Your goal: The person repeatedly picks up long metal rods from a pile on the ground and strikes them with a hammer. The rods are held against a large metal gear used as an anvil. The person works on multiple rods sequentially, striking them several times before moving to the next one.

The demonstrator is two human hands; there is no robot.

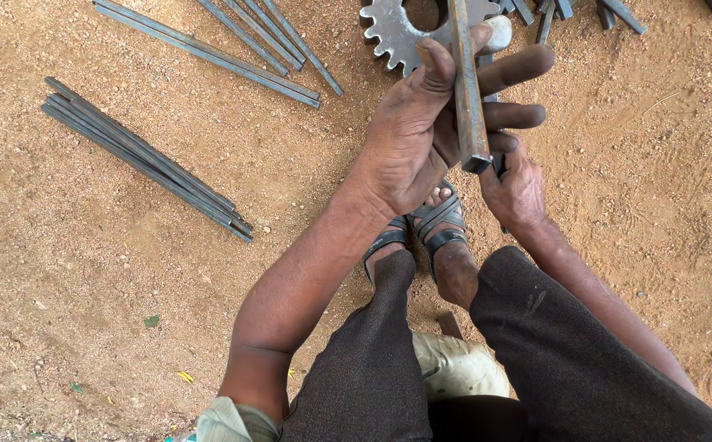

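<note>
I see the left hand point(421, 135) clasped around a rusty square steel bar point(468, 90), held upright above sandalled feet. The right hand point(515, 188), just beneath, grips a small dark piece I cannot identify. A toothed gear point(393, 33) lies beyond; steel rods point(143, 155) lie left on dirt.

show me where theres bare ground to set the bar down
Bare dirt lies right of the right hand, and lower left below the rod bundle. Crowded at the top: gear, loose rods, short pieces. The left hand holds the bar.
</note>
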